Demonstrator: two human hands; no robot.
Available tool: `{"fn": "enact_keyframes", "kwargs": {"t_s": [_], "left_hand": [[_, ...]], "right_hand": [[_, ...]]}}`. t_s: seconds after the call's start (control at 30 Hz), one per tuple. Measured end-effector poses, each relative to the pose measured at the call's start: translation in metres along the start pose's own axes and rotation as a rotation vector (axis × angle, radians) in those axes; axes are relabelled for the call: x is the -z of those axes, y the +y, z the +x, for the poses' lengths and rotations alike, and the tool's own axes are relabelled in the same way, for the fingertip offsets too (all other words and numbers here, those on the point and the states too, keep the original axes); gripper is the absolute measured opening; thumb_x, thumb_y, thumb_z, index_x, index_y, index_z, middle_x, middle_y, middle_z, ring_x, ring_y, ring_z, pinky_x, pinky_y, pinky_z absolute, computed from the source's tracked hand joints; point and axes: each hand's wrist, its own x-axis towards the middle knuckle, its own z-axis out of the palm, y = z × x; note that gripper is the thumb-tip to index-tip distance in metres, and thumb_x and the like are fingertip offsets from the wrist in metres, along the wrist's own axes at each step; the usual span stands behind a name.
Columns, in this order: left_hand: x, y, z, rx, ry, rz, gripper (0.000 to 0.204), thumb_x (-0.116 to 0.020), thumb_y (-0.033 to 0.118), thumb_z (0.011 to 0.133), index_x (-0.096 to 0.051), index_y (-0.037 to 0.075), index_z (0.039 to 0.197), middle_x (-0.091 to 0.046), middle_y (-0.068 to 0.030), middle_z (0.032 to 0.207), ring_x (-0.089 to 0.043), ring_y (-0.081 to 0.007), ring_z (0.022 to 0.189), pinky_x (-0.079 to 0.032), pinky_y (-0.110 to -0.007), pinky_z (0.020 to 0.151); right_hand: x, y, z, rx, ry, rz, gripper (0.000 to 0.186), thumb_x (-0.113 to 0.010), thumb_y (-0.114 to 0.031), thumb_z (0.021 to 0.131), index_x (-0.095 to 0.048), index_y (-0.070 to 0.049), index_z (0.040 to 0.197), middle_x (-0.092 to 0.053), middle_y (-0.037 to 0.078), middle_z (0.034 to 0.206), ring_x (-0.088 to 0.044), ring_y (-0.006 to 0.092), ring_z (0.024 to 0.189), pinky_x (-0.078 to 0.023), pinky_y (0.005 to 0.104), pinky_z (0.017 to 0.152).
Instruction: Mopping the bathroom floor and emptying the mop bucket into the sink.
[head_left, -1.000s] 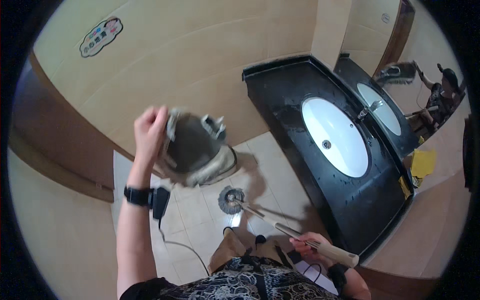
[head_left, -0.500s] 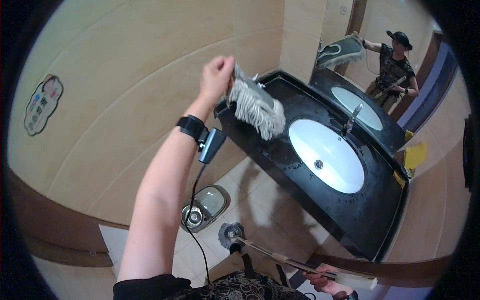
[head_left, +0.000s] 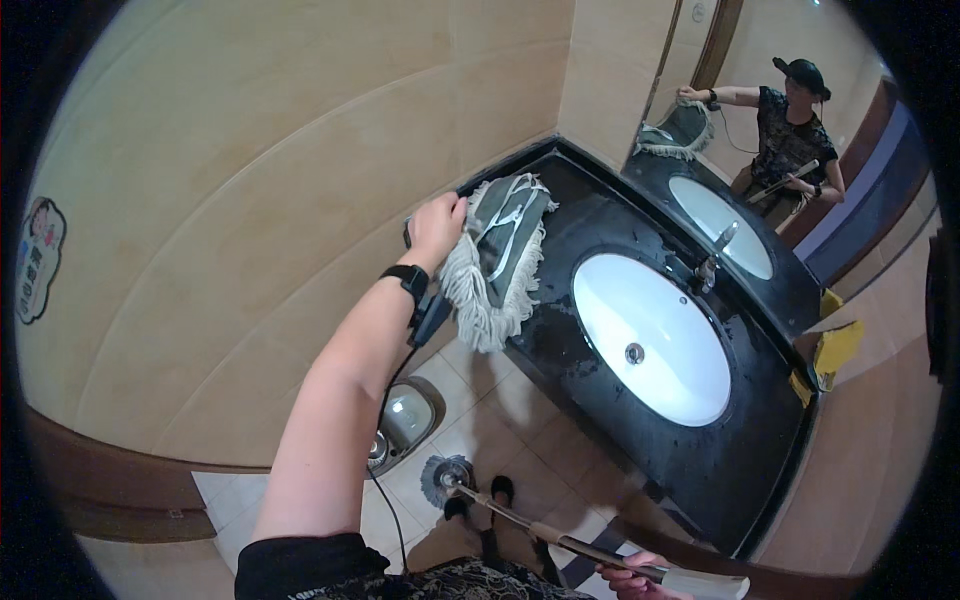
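My left hand [head_left: 436,228] is closed on the edge of a flat mop pad [head_left: 508,235], grey-green with white straps and a pale string fringe. The pad is over the left end of the black counter [head_left: 640,462], its fringe hanging past the front edge; whether it rests there I cannot tell. Lower right, my right hand [head_left: 630,578] grips the upper part of a mop handle [head_left: 570,543]. That handle slants down leftward to a round grey string mop head [head_left: 447,480] near the floor by my feet.
A white oval basin [head_left: 612,300] with a metal faucet [head_left: 706,272] is set into the wet counter. Yellow cloths [head_left: 838,352] lie at its right end. A mirror [head_left: 745,120] stands behind. On the floor is a mop bucket [head_left: 412,415], partly hidden by my left arm.
My left hand has brought the mop pad lower and turned it, so its strapped face now shows. My right hand still holds the mop handle. The view has shifted slightly.
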Motion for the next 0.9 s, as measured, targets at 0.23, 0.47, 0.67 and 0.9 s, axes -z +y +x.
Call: {"fn": "enact_keyframes", "kwargs": {"t_s": [0.23,0.47,0.67,0.9], "left_hand": [[0.010,0.080,0.093,-0.001,0.203,-0.305,0.031,-0.047,0.033,0.079,-0.055,0.003,0.080,-0.059,-0.0164,0.074,-0.056,-0.0328,0.071,-0.043,-0.041,0.061],[-0.033,0.097,0.066,0.003,-0.428,-0.629,0.078,-0.058,0.038,0.075,-0.017,0.000,0.129,-0.028,-0.0222,0.128,-0.030,-0.0268,0.118,-0.031,-0.033,0.093],[-0.051,0.039,0.003,-0.075,-0.735,-0.315,0.073,-0.059,0.036,0.074,-0.022,0.004,0.128,-0.031,-0.0152,0.129,-0.036,-0.0293,0.113,-0.033,-0.036,0.092],[0.036,0.102,-0.150,-0.412,-0.982,-0.621,0.072,-0.067,0.027,0.068,-0.030,0.000,0.123,-0.035,-0.0191,0.123,-0.036,-0.0273,0.114,-0.033,-0.033,0.093]], "right_hand": [[-0.038,-0.034,-0.008,0.132,0.227,-0.141,0.015,-0.038,-0.014,0.085,-0.033,-0.001,0.079,-0.032,0.003,0.060,-0.029,0.0093,0.044,-0.026,0.0210,0.037],[-0.028,-0.063,-0.020,0.120,0.169,-0.226,0.022,-0.042,-0.021,0.085,-0.032,-0.004,0.076,-0.027,0.002,0.057,-0.026,0.0088,0.044,-0.022,0.0210,0.039],[-0.037,-0.081,-0.009,0.035,0.057,-0.397,0.031,-0.051,-0.032,0.082,-0.036,-0.005,0.084,-0.033,0.003,0.066,-0.034,0.0084,0.049,-0.030,0.0206,0.040],[-0.069,-0.083,0.043,0.028,0.030,-0.381,0.052,-0.047,-0.044,0.077,-0.043,0.003,0.098,-0.038,0.002,0.067,-0.038,0.0063,0.049,-0.033,0.0184,0.039]]}}
